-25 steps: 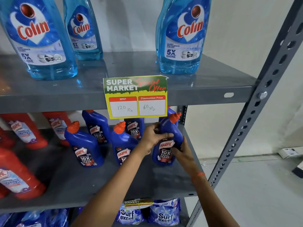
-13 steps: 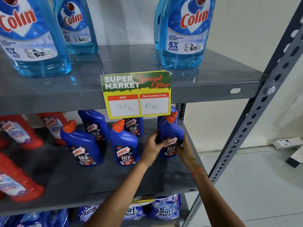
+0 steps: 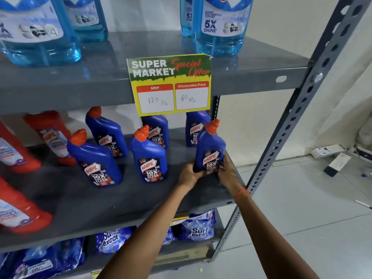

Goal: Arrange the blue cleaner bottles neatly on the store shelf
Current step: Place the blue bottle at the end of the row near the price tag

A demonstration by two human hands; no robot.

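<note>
Head camera, looking forward and down at a grey metal store shelf that fills most of the frame.

At centre right, both hands close around the base of one blue cleaner bottle. The left hand wraps its lower left side, and the right hand cups its lower right side, an orange band on that wrist. The bottle stands upright with its orange cap at the top and its label facing the camera, near the right front corner of the middle shelf. Whether its base rests fully on the shelf cannot be told, because the hands hide it.

To the left of it, two more blue bottles form a front row: one at the centre and one left of centre. Behind them, three blue bottles make a back row, the middle and right ones partly hidden by a yellow and green price sign hanging from the shelf above.

The arranging looks well along: two rows of three, all labels forward. What seems left is setting the held bottle in line with its front-row neighbours, since it sits a little further back than they do.

Red bottles fill the left of the same shelf. Large pale blue bottles stand on the top shelf, and detergent packs lie on the bottom one.
</note>
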